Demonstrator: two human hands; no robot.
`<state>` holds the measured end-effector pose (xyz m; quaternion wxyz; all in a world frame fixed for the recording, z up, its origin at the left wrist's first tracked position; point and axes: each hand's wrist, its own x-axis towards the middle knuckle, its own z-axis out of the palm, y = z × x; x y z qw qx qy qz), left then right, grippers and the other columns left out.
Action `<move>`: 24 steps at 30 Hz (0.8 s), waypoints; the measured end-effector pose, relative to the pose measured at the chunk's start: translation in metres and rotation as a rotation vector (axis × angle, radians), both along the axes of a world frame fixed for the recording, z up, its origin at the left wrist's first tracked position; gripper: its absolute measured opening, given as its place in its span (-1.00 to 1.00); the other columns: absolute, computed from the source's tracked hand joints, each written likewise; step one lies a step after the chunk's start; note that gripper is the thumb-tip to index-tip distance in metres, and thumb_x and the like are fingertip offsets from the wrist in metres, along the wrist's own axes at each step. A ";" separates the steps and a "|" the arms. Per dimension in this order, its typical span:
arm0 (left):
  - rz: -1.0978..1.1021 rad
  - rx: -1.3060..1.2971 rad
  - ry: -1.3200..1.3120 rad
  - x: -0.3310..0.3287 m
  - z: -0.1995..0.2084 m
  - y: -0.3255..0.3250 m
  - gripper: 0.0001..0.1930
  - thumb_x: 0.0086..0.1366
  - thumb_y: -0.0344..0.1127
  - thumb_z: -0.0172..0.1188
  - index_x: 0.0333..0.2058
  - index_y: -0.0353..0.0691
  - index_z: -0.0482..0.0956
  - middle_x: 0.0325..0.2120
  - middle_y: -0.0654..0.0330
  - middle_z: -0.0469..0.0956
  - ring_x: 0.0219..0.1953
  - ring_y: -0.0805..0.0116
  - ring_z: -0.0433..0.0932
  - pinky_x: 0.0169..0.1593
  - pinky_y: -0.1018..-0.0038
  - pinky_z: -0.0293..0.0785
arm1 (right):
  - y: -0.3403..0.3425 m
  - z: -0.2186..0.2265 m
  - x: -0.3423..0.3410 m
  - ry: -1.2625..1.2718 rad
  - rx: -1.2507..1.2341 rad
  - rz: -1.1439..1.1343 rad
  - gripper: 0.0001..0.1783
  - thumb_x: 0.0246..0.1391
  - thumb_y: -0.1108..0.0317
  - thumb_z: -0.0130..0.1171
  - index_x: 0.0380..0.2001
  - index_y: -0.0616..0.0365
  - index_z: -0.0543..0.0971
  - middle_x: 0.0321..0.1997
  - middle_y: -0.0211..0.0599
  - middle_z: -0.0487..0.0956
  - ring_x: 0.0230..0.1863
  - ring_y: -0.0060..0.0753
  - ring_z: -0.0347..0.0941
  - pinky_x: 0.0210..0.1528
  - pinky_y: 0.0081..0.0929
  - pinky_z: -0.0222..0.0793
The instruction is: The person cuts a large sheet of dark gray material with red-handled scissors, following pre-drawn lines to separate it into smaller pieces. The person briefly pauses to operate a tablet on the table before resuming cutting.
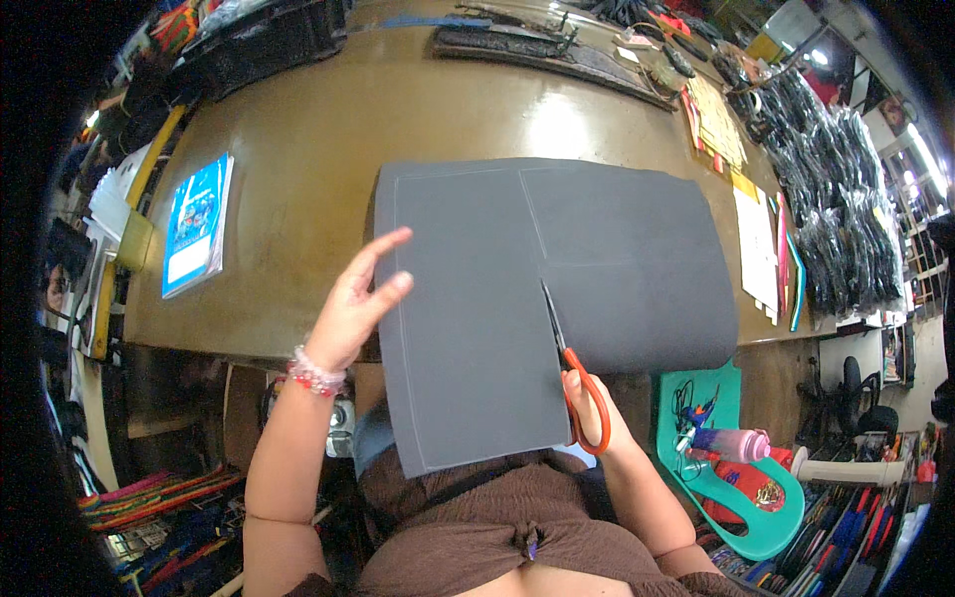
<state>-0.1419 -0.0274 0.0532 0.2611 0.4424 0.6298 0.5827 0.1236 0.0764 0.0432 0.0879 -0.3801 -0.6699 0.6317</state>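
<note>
A dark grey sheet of fabric (468, 328), marked with thin pale lines, lies on the brown table and hangs over its near edge toward me. My right hand (594, 406) grips orange-handled scissors (589, 383) at the fabric's near side. Their dark blades point away from me, along a cut that separates the left panel from the right part. The tips are close to where the pale lines meet. At the left edge, my left hand (360, 298) has its fingers spread and holds nothing; whether it touches the fabric is unclear. Beaded bracelets circle that wrist.
A blue-covered booklet (199, 227) lies at the table's left. A long dark bar (547, 58) rests at the far side. Papers (758, 244) and plastic-wrapped bundles (841, 189) line the right. A green plastic chair (776, 527) holds a pink bottle (731, 444) at the lower right.
</note>
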 end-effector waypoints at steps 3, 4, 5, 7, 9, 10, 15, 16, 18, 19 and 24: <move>-0.062 -0.199 0.000 0.006 0.006 0.009 -0.54 0.02 -0.37 0.19 -0.05 -0.28 0.38 -0.06 0.17 0.38 0.03 0.35 0.29 0.12 0.45 0.10 | 0.005 0.001 0.000 -0.057 0.100 -0.009 -0.39 0.05 -0.23 -0.25 -0.68 0.14 0.25 -0.67 -0.57 0.13 -0.55 -0.69 -0.02 -0.54 -0.59 -0.02; -0.075 -0.175 0.052 0.008 0.008 0.010 -0.54 0.00 -0.40 0.19 -0.05 -0.29 0.39 -0.07 0.14 0.40 0.03 0.35 0.29 0.13 0.45 0.10 | 0.006 0.002 -0.001 -0.083 0.121 -0.028 -0.37 0.04 -0.25 -0.24 -0.69 0.15 0.27 -0.69 -0.56 0.14 -0.56 -0.67 0.02 -0.55 -0.57 0.01; -0.097 -0.130 -0.026 0.009 0.010 0.008 -0.54 0.00 -0.42 0.18 -0.05 -0.28 0.38 -0.06 0.14 0.39 0.03 0.35 0.29 0.13 0.45 0.09 | 0.007 0.003 -0.002 -0.155 0.125 -0.054 -0.35 0.03 -0.26 -0.23 -0.69 0.17 0.28 -0.71 -0.54 0.14 -0.56 -0.65 0.05 -0.57 -0.54 0.05; -0.108 -0.107 -0.130 0.011 0.016 0.002 -0.53 0.00 -0.44 0.16 -0.03 -0.28 0.37 -0.05 0.13 0.39 0.04 0.36 0.29 0.14 0.45 0.08 | 0.010 0.007 -0.007 -0.098 0.133 -0.034 -0.36 0.06 -0.24 -0.27 -0.66 0.19 0.29 -0.67 -0.54 0.18 -0.53 -0.63 0.05 -0.50 -0.53 0.08; -0.109 -0.111 -0.024 0.012 0.022 -0.002 -0.51 0.00 -0.47 0.15 -0.01 -0.28 0.35 -0.03 0.14 0.37 0.06 0.38 0.27 0.14 0.46 0.07 | 0.009 0.013 -0.013 -0.131 0.066 -0.050 -0.37 0.08 -0.21 -0.28 -0.64 0.19 0.30 -0.63 -0.53 0.19 -0.49 -0.64 0.05 -0.45 -0.54 0.09; -0.108 -0.116 -0.021 0.013 0.024 -0.004 -0.51 0.00 -0.47 0.15 -0.01 -0.28 0.35 -0.03 0.14 0.37 0.06 0.38 0.27 0.14 0.46 0.07 | 0.008 0.016 -0.014 -0.023 0.090 -0.041 -0.38 0.09 -0.21 -0.29 -0.63 0.19 0.30 -0.62 -0.53 0.19 -0.47 -0.64 0.04 -0.43 -0.54 0.09; -0.083 -0.085 -0.009 0.012 0.029 -0.007 -0.50 -0.01 -0.47 0.16 -0.01 -0.29 0.35 -0.02 0.14 0.37 0.06 0.38 0.27 0.14 0.47 0.06 | 0.003 0.024 -0.021 0.038 0.032 -0.079 -0.38 0.11 -0.19 -0.31 -0.59 0.22 0.30 -0.58 -0.52 0.19 -0.42 -0.63 0.02 -0.38 -0.56 0.09; -0.080 -0.080 -0.017 0.012 0.029 -0.007 -0.50 -0.01 -0.47 0.16 -0.01 -0.29 0.35 -0.02 0.14 0.37 0.06 0.38 0.27 0.14 0.47 0.06 | 0.003 0.024 -0.022 0.030 0.031 -0.084 -0.37 0.10 -0.19 -0.31 -0.59 0.22 0.31 -0.58 -0.53 0.19 -0.42 -0.63 0.02 -0.39 -0.56 0.09; -0.079 -0.075 -0.028 0.011 0.028 -0.008 -0.50 -0.01 -0.47 0.16 -0.01 -0.29 0.35 -0.02 0.14 0.37 0.06 0.38 0.28 0.14 0.47 0.07 | 0.002 0.021 -0.023 0.015 0.028 -0.095 -0.36 0.10 -0.20 -0.31 -0.59 0.23 0.31 -0.58 -0.53 0.19 -0.43 -0.63 0.02 -0.39 -0.57 0.09; -0.081 -0.074 -0.031 0.011 0.027 -0.008 -0.50 -0.01 -0.48 0.16 -0.02 -0.29 0.35 -0.02 0.14 0.37 0.06 0.38 0.28 0.14 0.47 0.07 | 0.003 0.020 -0.022 0.007 -0.009 -0.080 -0.39 0.09 -0.19 -0.28 -0.49 0.24 0.32 -0.52 -0.50 0.20 -0.38 -0.62 0.05 -0.29 -0.58 0.08; -0.074 -0.068 -0.035 0.010 0.026 -0.006 -0.48 -0.04 -0.46 0.16 -0.01 -0.32 0.34 -0.03 0.13 0.36 0.04 0.38 0.28 0.13 0.48 0.06 | -0.001 0.015 -0.020 -0.008 -0.040 -0.120 -0.41 0.08 -0.20 -0.25 -0.37 0.22 0.33 -0.43 -0.48 0.21 -0.33 -0.61 0.08 -0.18 -0.65 0.06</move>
